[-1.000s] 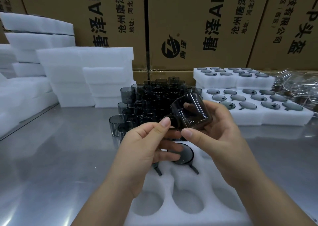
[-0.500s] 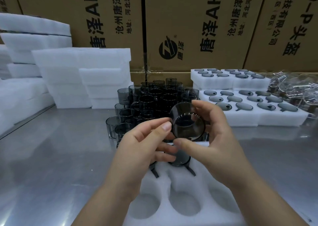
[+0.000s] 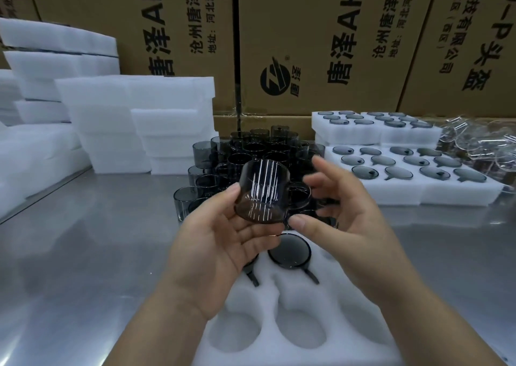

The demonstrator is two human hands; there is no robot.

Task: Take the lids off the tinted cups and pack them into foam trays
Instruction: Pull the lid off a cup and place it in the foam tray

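We hold a smoke-tinted see-through cup (image 3: 262, 192) in our left hand (image 3: 223, 240). The thumb presses its left wall and the fingers curl under its base. The cup is lifted above the near white foam tray (image 3: 279, 307) and stands roughly upright, with bright streaks of light down its side. Our right hand (image 3: 343, 215) is just to the right of the cup with its fingers spread and relaxed, holding nothing. The upper fingers are blurred. Its thumb tip lies right beside the cup's lower edge, and we cannot tell whether it touches.

The near tray lies on the shiny steel table (image 3: 97, 240) in front of us. A dark round tinted cup (image 3: 290, 250) sits in one far pocket with its handle in the slot. A second handle (image 3: 252, 277) shows from under our left hand. The nearer round pockets hold nothing.

Behind our hands, a crowded cluster of tinted cups (image 3: 251, 148) stands on the table. To its right are filled white foam trays (image 3: 413, 190), stacked in two tiers. A heap of clear pieces (image 3: 480, 142) lies at the far right, too indistinct to name. Stacks of white foam slabs (image 3: 134, 120) fill the left side. Brown cardboard boxes (image 3: 321, 30) printed with black characters form the back wall.
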